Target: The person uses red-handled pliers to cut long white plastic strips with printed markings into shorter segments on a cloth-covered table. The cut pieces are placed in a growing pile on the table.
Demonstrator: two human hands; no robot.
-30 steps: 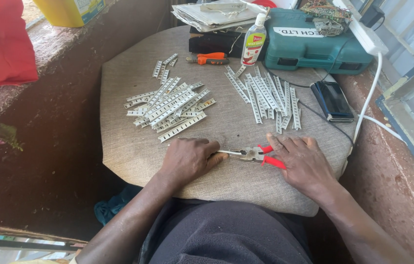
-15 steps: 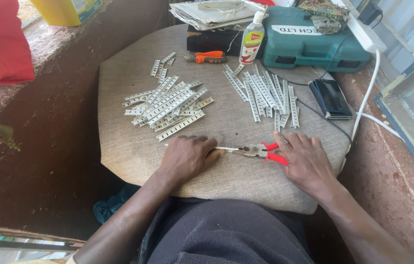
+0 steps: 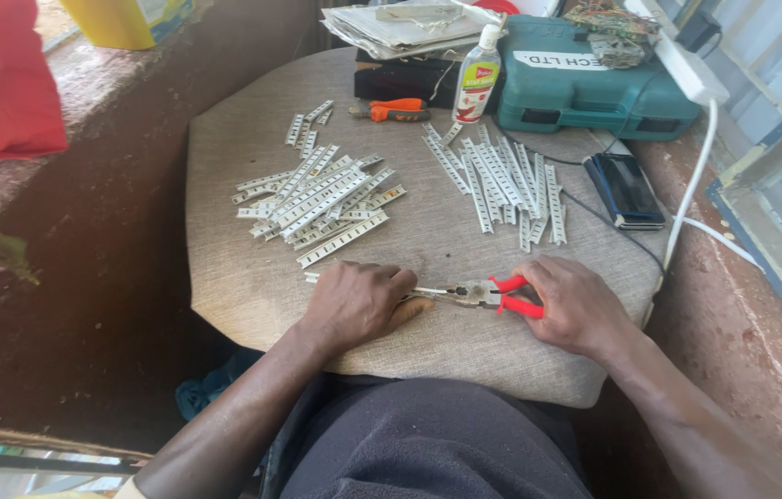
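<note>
Metal strip between left fingers and pliers.

Bare forearms, no sleeves, dark grey clothing

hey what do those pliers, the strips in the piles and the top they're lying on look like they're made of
Pliers: bare grey metal head, dull sheen; red handles look plastic or rubber coated.
Strips: pale silvery, perforated, probably thin metal, though plastic can't be ruled out.
Top: beige woven fabric, visible weave, rounded padded-looking edge, likely an upholstered cushion.
</note>
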